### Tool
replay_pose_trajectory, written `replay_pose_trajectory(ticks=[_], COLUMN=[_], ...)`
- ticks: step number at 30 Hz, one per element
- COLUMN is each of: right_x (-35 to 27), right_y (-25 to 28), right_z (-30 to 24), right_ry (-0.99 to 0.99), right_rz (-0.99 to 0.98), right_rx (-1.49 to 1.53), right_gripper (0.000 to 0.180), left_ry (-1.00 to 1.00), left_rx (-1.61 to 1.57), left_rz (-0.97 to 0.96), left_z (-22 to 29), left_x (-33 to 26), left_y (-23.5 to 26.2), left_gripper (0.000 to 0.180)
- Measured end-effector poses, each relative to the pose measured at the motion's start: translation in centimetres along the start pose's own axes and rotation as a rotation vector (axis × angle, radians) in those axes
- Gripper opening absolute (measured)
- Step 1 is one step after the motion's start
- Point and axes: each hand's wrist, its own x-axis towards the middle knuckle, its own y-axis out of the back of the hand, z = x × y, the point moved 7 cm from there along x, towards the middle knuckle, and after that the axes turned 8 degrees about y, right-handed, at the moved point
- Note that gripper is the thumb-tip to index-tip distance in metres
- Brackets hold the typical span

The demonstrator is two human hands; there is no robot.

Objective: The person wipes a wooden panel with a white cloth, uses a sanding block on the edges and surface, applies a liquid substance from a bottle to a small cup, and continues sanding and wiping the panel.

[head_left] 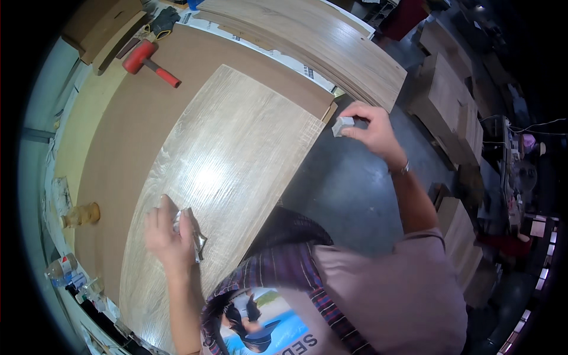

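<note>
A long pale wood-grain panel lies on a brown workbench top. My left hand rests on the panel's near part, fingers closed on a crumpled grey rag. My right hand is off the panel's right edge, above the floor, pinching a small grey block close to the panel's far right corner.
A red-headed mallet lies at the bench's far left beside dark gloves. More wood panels are stacked behind. A small wooden knob and a plastic bottle sit at the left. Stacks of boards stand on the grey floor at right.
</note>
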Motion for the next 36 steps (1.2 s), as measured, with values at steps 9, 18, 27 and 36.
replay_pose_trajectory(ticks=[9,18,27,36], right_x=[-2.3,-3.4,-7.2,-7.8], right_y=[-4.4,-4.6,-14.6,-15.0], right_z=[-1.8,-3.0,-11.6,-10.9], right_ry=[0.063,0.013,0.288,0.072], right_rz=[0.61,0.678,0.332,0.567], right_rx=[0.002,0.051,0.101,0.048], right_gripper=[0.017,0.021,0.022,0.022], left_ry=[0.06,0.03,0.08,0.182], left_rx=[-0.031,0.003,-0.003,-0.221], left_rz=[-0.04,-0.009,-0.016,-0.055], left_z=[-0.4,-0.1,-0.2,-14.3], left_x=[-0.3,-0.3,-0.1,-7.6], left_y=[-0.5,-0.4,0.3,7.2], left_gripper=[0.041,0.039,0.037,0.032])
